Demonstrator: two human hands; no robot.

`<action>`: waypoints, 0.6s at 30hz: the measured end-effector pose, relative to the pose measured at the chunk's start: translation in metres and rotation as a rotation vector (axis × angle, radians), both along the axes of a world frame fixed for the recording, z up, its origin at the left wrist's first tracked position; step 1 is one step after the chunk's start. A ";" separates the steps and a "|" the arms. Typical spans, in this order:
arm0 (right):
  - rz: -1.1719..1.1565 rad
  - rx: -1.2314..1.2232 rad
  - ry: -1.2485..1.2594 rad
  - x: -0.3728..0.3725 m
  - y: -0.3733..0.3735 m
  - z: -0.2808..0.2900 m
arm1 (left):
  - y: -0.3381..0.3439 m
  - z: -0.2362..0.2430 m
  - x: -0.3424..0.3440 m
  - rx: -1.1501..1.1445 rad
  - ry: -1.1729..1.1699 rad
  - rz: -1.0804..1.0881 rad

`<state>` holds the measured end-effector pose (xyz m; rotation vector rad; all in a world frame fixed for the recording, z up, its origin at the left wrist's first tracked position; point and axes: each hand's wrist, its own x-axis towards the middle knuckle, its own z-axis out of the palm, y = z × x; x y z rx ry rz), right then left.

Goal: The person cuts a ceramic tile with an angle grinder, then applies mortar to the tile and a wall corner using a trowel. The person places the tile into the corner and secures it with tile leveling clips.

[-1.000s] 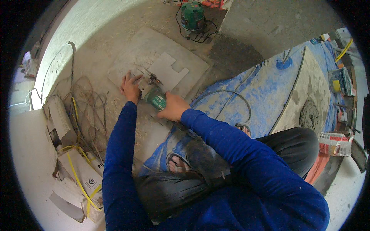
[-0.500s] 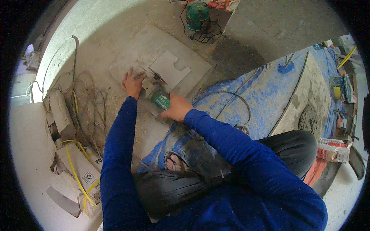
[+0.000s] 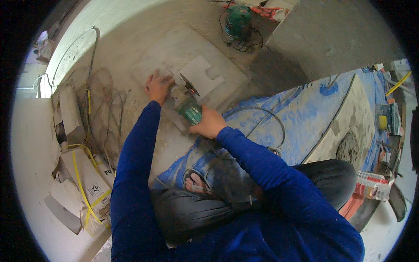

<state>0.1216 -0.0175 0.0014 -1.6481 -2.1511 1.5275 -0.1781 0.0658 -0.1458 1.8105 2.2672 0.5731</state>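
My right hand (image 3: 209, 122) is wrapped around the rear body of a green angle grinder (image 3: 190, 111), whose thin disc (image 3: 188, 84) stands at its far end. My left hand (image 3: 159, 86) lies just left of the grinder's head, its fingers stretched out over the dusty surface; what lies beneath them is hard to make out. Right of the disc, a pale tile piece (image 3: 195, 71) with a notch cut in one side rests on a larger dusty slab (image 3: 179, 41). Dust blurs the spot between hand and disc.
A green, rounded machine (image 3: 238, 22) with a black cord stands beyond the slab. Blue sheeting (image 3: 257, 114) with a looped cable spreads to the right, beside a board (image 3: 347, 113) bearing wet mortar (image 3: 349, 146). Tangled cables and cartons (image 3: 86, 174) line the left.
The whole view has shifted a little, so most things appear farther right. The grinder's disc shows more of its face now. Both hands keep nearly the same places beside the tile.
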 end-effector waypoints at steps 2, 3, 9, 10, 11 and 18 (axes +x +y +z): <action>-0.003 0.020 0.000 0.000 -0.001 -0.002 | 0.001 0.000 0.000 0.026 -0.019 -0.024; -0.004 0.028 -0.010 0.000 -0.001 -0.002 | 0.004 0.001 0.001 0.049 -0.001 -0.077; -0.006 0.038 0.003 0.004 -0.006 0.000 | -0.001 0.015 0.008 0.023 -0.105 -0.071; -0.008 0.033 0.011 0.004 -0.007 0.000 | -0.002 0.015 0.009 0.047 -0.114 -0.084; -0.011 0.035 0.007 0.004 -0.007 0.000 | -0.002 0.016 0.010 0.016 -0.113 -0.053; -0.021 0.047 0.002 0.006 -0.009 -0.001 | 0.000 0.017 0.018 -0.054 -0.062 0.056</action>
